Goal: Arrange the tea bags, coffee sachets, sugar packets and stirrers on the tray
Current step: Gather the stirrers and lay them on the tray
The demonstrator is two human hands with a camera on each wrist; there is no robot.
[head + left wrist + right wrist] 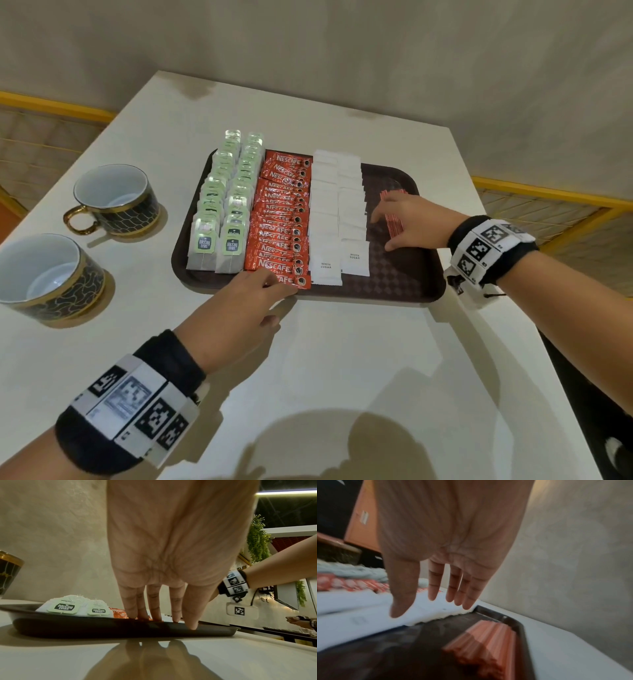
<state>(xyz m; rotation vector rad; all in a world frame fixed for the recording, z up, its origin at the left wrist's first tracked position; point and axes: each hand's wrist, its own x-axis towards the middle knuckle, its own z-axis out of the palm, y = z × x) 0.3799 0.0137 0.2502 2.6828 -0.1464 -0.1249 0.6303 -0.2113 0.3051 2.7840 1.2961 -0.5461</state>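
A dark brown tray (404, 284) holds two rows of green-tagged tea bags (219, 212), a row of red coffee sachets (279, 219) and two rows of white sugar packets (337, 212). Red stirrers (393, 222) lie in a bundle on the tray's right part. My left hand (270, 284) reaches over the tray's near rim with straight fingers, fingertips (155, 616) touching the nearest coffee sachet (120, 613). My right hand (400, 219) hovers open above the stirrers (486, 642), fingers (452, 588) straight and holding nothing.
Two black-and-gold cups (114, 200) (44, 274) stand on the white table (342, 377) left of the tray. A wall stands behind the table. Yellow rails (548, 195) run on both sides below the table's edges.
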